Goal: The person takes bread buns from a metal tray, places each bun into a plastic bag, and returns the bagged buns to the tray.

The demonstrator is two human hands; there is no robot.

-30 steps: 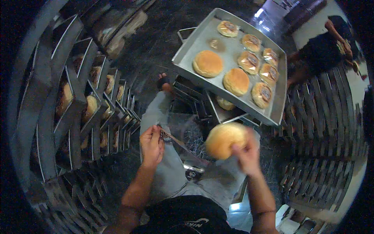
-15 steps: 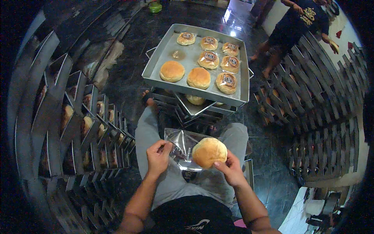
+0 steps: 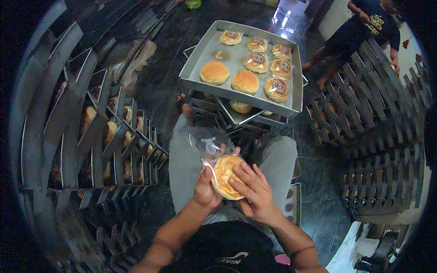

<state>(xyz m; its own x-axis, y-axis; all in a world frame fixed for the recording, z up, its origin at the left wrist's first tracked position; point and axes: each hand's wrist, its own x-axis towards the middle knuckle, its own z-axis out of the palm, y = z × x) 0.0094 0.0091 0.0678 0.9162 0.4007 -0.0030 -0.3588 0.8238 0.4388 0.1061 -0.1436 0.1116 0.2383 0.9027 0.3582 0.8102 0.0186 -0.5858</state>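
Over my lap, a round bun (image 3: 226, 176) is held between my two hands, its flatter, ringed side facing up. A clear plastic bag (image 3: 210, 144) spreads from the far side of the bun; how far the bun sits inside it I cannot tell. My left hand (image 3: 207, 189) is closed on the bag's edge at the bun's left side. My right hand (image 3: 256, 190) grips the bun from the right, its fingers lying over the top and the thumb below. Ahead, a metal tray (image 3: 193, 78) carries two bare buns (image 3: 214, 73) in front and several bagged buns (image 3: 277, 89).
The tray rests on stacked trays (image 3: 234, 116) with more buns. Tall stacks of crisscrossed trays (image 3: 98, 123) stand at my left, others (image 3: 364, 100) at my right. A person in dark clothes (image 3: 364, 27) is at the far right. Another tray (image 3: 296, 204) lies beside my right leg.
The bun has moved left and turned over, meeting the bag. My right hand now lies across it, and the bag has lifted off my lap. The whole view has shifted slightly.
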